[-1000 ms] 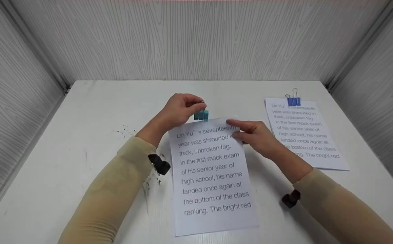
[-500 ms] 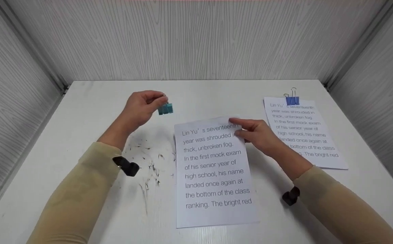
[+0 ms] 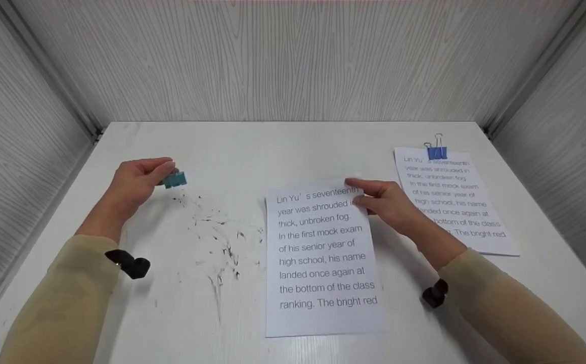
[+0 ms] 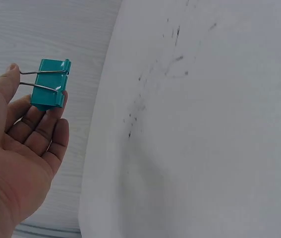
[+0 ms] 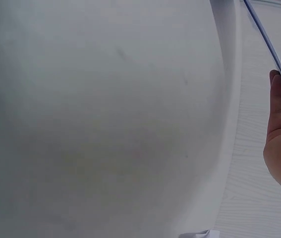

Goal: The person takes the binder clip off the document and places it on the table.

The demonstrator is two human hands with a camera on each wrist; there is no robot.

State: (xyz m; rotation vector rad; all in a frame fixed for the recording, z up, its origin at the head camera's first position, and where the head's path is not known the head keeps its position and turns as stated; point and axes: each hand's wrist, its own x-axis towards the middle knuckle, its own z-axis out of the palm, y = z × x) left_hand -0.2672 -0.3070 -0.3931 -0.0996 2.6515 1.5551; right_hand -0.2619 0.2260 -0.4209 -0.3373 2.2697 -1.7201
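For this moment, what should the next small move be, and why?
Probably the left hand should lower the teal binder clip onto the white table. It pinches the clip and, over the last second, has carried it leftward, away from the top edge of the papers that the right hand holds; that edge shows no clip now.

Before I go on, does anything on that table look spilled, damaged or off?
Yes: dark streaks mark the white tabletop, between the left hand and the printed paper that the right hand holds. They stand out against the pale surface; whether scuffs or dirt, I cannot tell.
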